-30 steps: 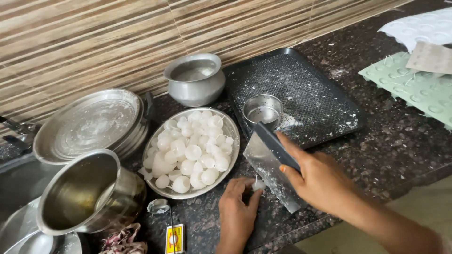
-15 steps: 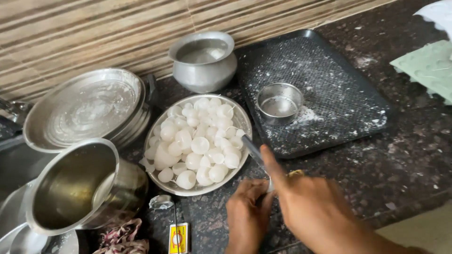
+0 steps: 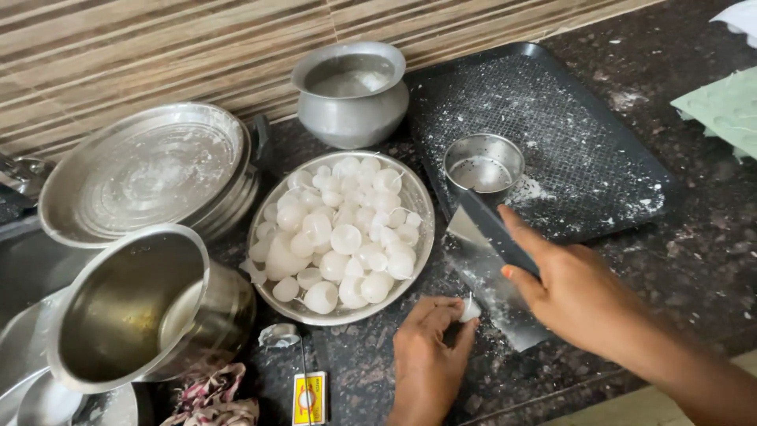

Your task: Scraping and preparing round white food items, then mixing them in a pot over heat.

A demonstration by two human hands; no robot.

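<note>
we work on a speckled dark stone counter (image 3: 694,237), where a black textured tray (image 3: 583,134) is dusted white. beside it a round steel plate (image 3: 268,229) is heaped with smooth white dough balls (image 3: 339,237). our right hand (image 3: 576,292) has its fingers closed around the dark handle of a flat steel scraper (image 3: 489,276), its blade on the counter. our left hand (image 3: 430,355) pinches one small white dough piece (image 3: 470,309) between its fingertips, just beside the blade.
</note>
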